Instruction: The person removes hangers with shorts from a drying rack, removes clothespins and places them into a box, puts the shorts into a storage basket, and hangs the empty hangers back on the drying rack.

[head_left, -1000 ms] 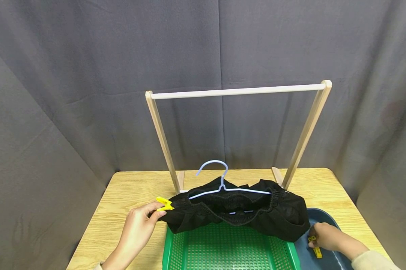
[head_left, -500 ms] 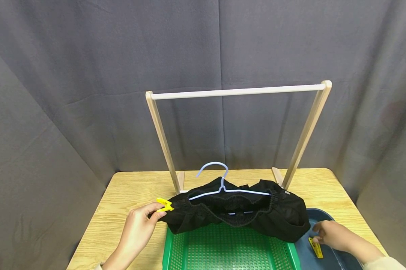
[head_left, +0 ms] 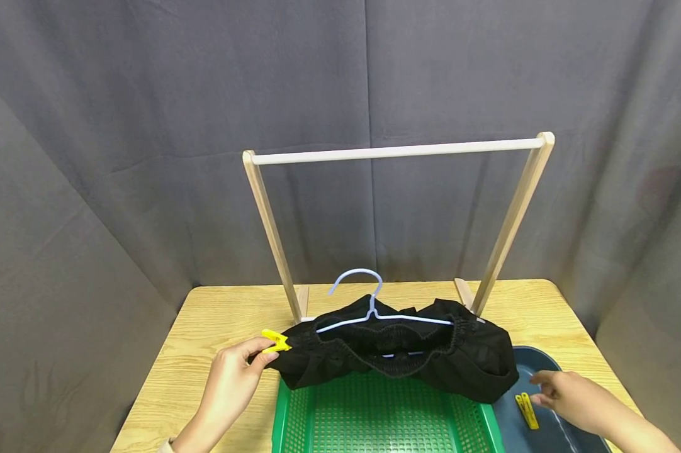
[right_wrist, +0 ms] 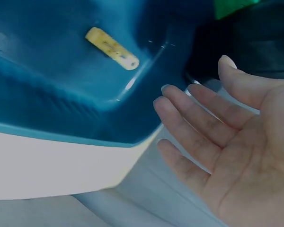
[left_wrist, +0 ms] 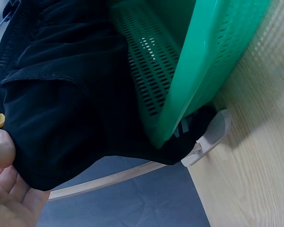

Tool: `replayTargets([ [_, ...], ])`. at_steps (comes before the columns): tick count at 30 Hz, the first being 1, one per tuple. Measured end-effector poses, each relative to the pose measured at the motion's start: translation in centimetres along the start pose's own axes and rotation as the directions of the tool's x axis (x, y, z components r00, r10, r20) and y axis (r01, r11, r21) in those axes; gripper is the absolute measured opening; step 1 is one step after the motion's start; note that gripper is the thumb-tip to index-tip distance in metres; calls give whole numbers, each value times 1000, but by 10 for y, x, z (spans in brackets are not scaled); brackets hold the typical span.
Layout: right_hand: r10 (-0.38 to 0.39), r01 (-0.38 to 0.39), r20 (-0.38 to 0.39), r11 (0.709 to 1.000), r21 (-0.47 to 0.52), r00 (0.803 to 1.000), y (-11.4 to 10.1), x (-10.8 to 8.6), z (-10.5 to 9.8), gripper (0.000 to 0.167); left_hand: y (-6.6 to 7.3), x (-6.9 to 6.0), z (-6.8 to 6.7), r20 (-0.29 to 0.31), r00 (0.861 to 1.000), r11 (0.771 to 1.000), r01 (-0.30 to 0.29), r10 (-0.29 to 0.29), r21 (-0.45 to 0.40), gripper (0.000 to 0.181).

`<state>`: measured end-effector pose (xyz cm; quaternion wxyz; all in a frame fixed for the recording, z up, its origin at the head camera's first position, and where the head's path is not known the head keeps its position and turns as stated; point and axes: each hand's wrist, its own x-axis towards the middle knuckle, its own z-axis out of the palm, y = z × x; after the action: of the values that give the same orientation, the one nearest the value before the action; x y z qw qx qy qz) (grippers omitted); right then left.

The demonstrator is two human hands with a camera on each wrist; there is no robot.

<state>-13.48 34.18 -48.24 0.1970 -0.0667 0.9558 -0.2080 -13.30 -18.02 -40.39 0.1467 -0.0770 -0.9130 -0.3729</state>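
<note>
Black shorts point(head_left: 340, 362) with a gathered elastic waistband lie over the front of a pale-blue hanger point(head_left: 369, 314). At their left end, my left hand point(head_left: 233, 377) grips the cloth between thumb and fingers, the thumb touching a yellow clothespin point(head_left: 277, 341) there. In the left wrist view, its other fingers are partly hidden behind the black cloth. On the right, my right hand point(head_left: 578, 402) hovers over a dark-blue tub point(head_left: 522, 360), fingers loosely extended and holding nothing. Just left of its fingertips, another yellow clothespin point(head_left: 526, 412) lies on the tub's bottom.
A green perforated basket point(head_left: 382, 415) stands under the shorts, close beside the tub. Behind them rises a wooden rack with a white bar point(head_left: 397, 151). All stand on a light wooden table point(head_left: 216, 314), with grey curtains point(head_left: 318, 75) around it.
My right hand has let go of the clothespin in the tub and drawn back slightly to the right. That clothespin has turned a little. The left hand keeps its place.
</note>
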Motion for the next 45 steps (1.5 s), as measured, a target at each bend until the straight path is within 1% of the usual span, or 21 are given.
replayTargets([
  [6,-30,28,-59,999,-43,998,-10,-12,-8,24,0,2,2,-12,1000,1000,-18,18,15,16],
  [9,-66,56,-113,995,-87,991,-18,-19,-13,14,0,2,2,-9,1000,1000,-3,3,11,16],
  [11,-120,99,-174,987,-129,977,-23,-24,-16,5,1,2,1,-2,1000,1000,15,-15,7,15],
  [15,-232,182,-267,963,-199,935,-38,-34,-21,7,1,2,1,11,999,999,39,-39,2,15],
  [16,-250,196,-282,959,-205,926,-42,-37,-22,7,1,2,0,12,999,999,41,-41,3,16],
  [19,-293,235,-299,948,-216,908,-54,-41,-24,4,1,2,0,7,999,999,38,-38,6,16],
  [21,-368,298,-335,923,-245,867,-60,-43,-25,6,2,1,1,0,1000,1000,25,-25,10,16],
  [23,-447,363,-370,890,-277,814,-67,-44,-25,12,2,1,1,-7,1000,1000,10,-10,13,16],
  [24,-493,399,-395,867,-298,775,-69,-45,-24,16,2,1,1,-12,1000,1000,2,-1,15,16],
  [25,-541,435,-424,839,-327,726,-71,-44,-24,20,3,1,2,-15,1000,1000,-5,6,16,16],
  [26,-578,462,-446,815,-349,683,-74,-44,-23,22,3,1,2,-18,1000,1000,-11,11,18,16],
  [28,-628,499,-478,778,-381,614,-81,-44,-22,23,3,1,2,-23,1000,1000,-15,15,18,16],
  [29,-645,512,-487,764,-394,588,-84,-44,-22,21,3,1,2,-24,1000,1000,-15,15,18,15],
  [30,-666,521,-499,745,-416,554,-87,-44,-21,19,3,1,2,-23,1000,1000,-13,13,17,15],
  [31,-679,526,-505,734,-430,533,-91,-44,-21,15,3,1,2,-21,1000,1000,-11,11,16,15],
  [33,-690,532,-509,723,-442,515,-100,-45,-21,8,3,1,2,-16,1000,1000,-3,3,14,16],
  [34,-694,532,-509,719,-448,509,-104,-45,-21,6,3,1,2,-14,1000,1000,-1,1,14,16],
  [35,-701,536,-511,712,-454,498,-108,-45,-20,8,3,1,2,-11,1000,1000,4,-4,14,16],
  [39,-731,548,-521,679,-488,441,-127,-43,-20,33,3,0,2,-7,1000,1000,17,-17,19,16],
  [41,-749,557,-527,656,-509,401,-136,-41,-20,44,4,0,2,-8,1000,1000,15,-15,22,16],
  [45,-776,581,-524,620,-527,352,-153,-38,-21,43,5,-1,3,-15,1000,1000,1,0,26,16],
])
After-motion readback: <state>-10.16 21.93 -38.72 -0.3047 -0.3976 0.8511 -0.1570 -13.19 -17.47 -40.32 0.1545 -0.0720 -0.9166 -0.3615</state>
